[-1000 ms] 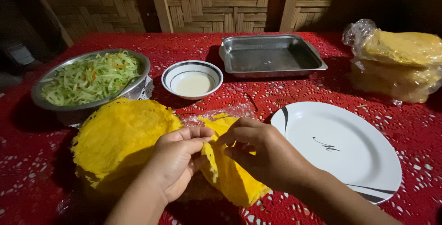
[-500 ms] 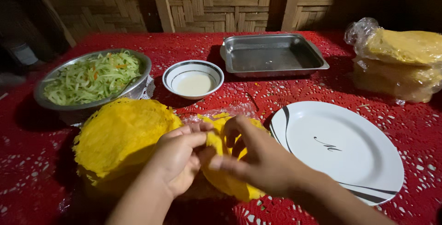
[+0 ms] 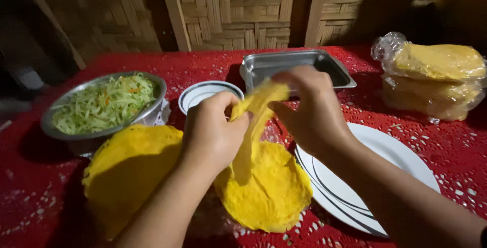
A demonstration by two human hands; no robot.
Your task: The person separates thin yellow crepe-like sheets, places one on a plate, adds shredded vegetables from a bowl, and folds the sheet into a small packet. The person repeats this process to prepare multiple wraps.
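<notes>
Nearest to you, a flat yellow wrapper stack (image 3: 269, 192) lies on the red lace-patterned desk (image 3: 446, 146), with a second, larger yellow pile (image 3: 127, 172) just to its left. Your left hand (image 3: 213, 131) and right hand (image 3: 312, 108) are both raised above the stack, each pinching an edge of one thin yellow sheet (image 3: 253, 121) that hangs stretched between them, its lower end touching the stack. By the look of it you are peeling a single sheet free; finishing that calls for a slow, even pull so the thin sheet does not tear, and then a flat place to lay it. The white plate (image 3: 385, 177) sits just right of the stack, partly under your right forearm.

Farther back stand a metal bowl of shredded green vegetables (image 3: 106, 103), a small white bowl (image 3: 203, 93) and a metal tray (image 3: 299, 65); at the far right is a plastic bag of more yellow sheets (image 3: 436, 75).

Your hands cover most of the small bowl and the tray's front, so I cannot tell what either holds. Whether the sheet's lower end is stuck is unclear. The motion blur softens the fingertips.
</notes>
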